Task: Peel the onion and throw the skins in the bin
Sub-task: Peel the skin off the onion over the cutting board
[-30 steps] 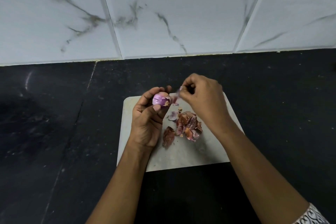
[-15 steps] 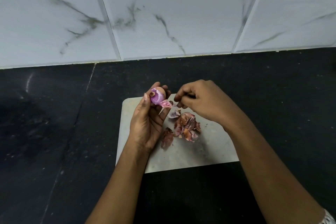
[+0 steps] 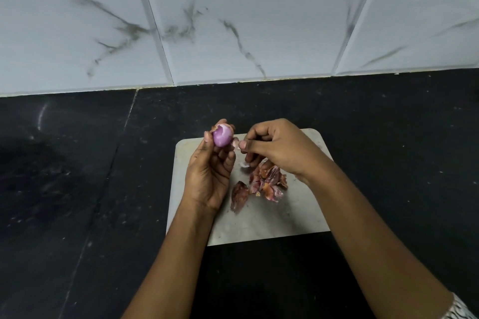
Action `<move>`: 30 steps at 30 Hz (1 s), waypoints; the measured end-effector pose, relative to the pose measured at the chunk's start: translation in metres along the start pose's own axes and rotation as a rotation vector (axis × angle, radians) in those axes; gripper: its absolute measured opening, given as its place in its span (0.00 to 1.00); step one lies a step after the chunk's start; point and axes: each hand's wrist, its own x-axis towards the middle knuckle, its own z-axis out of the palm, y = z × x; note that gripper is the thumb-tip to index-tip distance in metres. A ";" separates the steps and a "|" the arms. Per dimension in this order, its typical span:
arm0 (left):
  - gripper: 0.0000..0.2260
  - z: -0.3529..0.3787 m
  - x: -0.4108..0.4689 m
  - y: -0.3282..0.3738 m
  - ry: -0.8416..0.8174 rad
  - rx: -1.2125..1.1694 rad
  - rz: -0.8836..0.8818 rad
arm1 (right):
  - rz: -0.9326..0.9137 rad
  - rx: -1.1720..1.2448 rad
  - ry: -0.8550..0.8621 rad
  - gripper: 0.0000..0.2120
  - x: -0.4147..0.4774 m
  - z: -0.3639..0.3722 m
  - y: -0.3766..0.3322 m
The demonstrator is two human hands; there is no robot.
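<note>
left hand (image 3: 210, 173): fingertips clamped on onion (image 3: 222, 134), raised over board (image 3: 272, 217) far-left corner, exposing it for peeling | right hand (image 3: 277, 147): pinches skin strip (image 3: 236, 143) | skins (image 3: 267, 182): heaped mid-board, probably awaiting bin

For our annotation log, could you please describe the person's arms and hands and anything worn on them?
Left hand and right hand are bare, with no gloves, rings or watch visible. The forearms are uncovered; only a white sleeve with a dark pattern shows on the right arm at the frame's corner.
</note>
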 end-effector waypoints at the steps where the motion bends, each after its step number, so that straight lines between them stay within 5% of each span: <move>1: 0.15 -0.001 0.000 0.001 0.012 -0.026 -0.007 | 0.007 -0.062 0.019 0.06 0.002 0.000 0.003; 7: 0.17 0.002 -0.001 0.002 0.065 -0.026 -0.051 | -0.054 -0.453 0.055 0.05 -0.003 -0.011 -0.004; 12: 0.17 0.000 -0.001 0.004 -0.028 -0.081 -0.095 | -0.070 -0.759 -0.102 0.17 -0.006 -0.013 -0.005; 18: 0.22 -0.006 0.001 0.000 -0.174 -0.104 -0.097 | -0.309 -0.482 0.252 0.07 -0.009 -0.009 -0.016; 30: 0.28 -0.005 -0.001 -0.003 -0.136 0.038 -0.020 | -0.565 -0.552 0.306 0.09 -0.001 0.003 -0.004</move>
